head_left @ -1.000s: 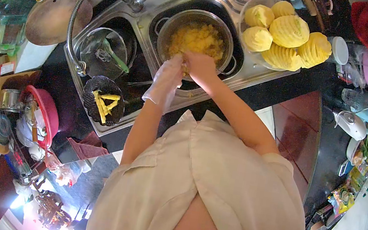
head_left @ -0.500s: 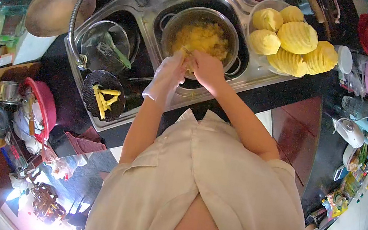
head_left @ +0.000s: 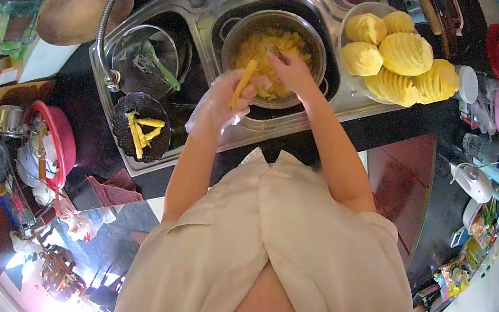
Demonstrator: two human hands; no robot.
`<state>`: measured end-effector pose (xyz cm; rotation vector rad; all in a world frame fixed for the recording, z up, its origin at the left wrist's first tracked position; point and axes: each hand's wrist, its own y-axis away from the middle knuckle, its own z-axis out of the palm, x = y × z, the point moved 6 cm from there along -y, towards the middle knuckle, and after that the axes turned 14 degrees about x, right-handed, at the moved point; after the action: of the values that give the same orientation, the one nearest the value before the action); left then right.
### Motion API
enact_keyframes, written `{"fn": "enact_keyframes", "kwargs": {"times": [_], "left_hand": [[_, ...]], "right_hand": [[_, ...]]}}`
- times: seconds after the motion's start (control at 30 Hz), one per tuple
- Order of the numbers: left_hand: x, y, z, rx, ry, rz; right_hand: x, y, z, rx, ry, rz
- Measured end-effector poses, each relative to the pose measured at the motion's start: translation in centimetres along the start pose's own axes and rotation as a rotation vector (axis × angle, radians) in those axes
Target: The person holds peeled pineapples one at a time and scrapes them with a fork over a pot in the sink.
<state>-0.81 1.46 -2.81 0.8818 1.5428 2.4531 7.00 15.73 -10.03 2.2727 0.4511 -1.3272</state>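
My left hand [head_left: 225, 101], in a clear plastic glove, is closed around a pineapple core [head_left: 245, 80], a long yellow stick pointing up and away. The core is over the near left rim of a metal pot [head_left: 322, 60] in the sink. Shredded pineapple [head_left: 257, 43] covers much of the pot's inside. My bare right hand [head_left: 293, 73] is above the pot, its fingers curled on what looks like a fork [head_left: 273, 49]; its metal tines show, and the handle is hidden in the hand.
Several peeled pineapples [head_left: 406, 53] fill a bowl right of the pot. At left, a dark dish [head_left: 155, 153] holds more cores [head_left: 139, 134]. The left basin has a glass bowl with a green-handled peeler [head_left: 161, 65]. A flexible faucet [head_left: 105, 22] arches over the sink's left side.
My hands have come apart. The left has turned and moved back toward me, showing the bare core, while the right has shifted up and right over the pot.
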Motion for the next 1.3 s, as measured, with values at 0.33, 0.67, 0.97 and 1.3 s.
{"fn": "enact_keyframes", "kwargs": {"times": [0.33, 0.67, 0.97, 1.3], "left_hand": [[2.6, 0.7, 1.2, 0.059, -0.066, 0.195], [-0.9, -6.4, 0.0, 0.207, -0.312, 0.362], [-0.7, -3.8, 0.3, 0.225, -1.556, 1.396], [-1.4, -3.1, -1.6, 0.215, -0.722, 0.293]], "right_hand": [[-4.0, 3.1, -3.2, -0.430, -0.470, 0.384], [-0.4, 4.9, -1.3, -0.041, -0.097, 0.029], [-5.1, 4.5, -1.0, -0.030, 0.373, -0.421], [-4.2, 3.1, -2.2, 0.012, 0.187, -0.157]]}}
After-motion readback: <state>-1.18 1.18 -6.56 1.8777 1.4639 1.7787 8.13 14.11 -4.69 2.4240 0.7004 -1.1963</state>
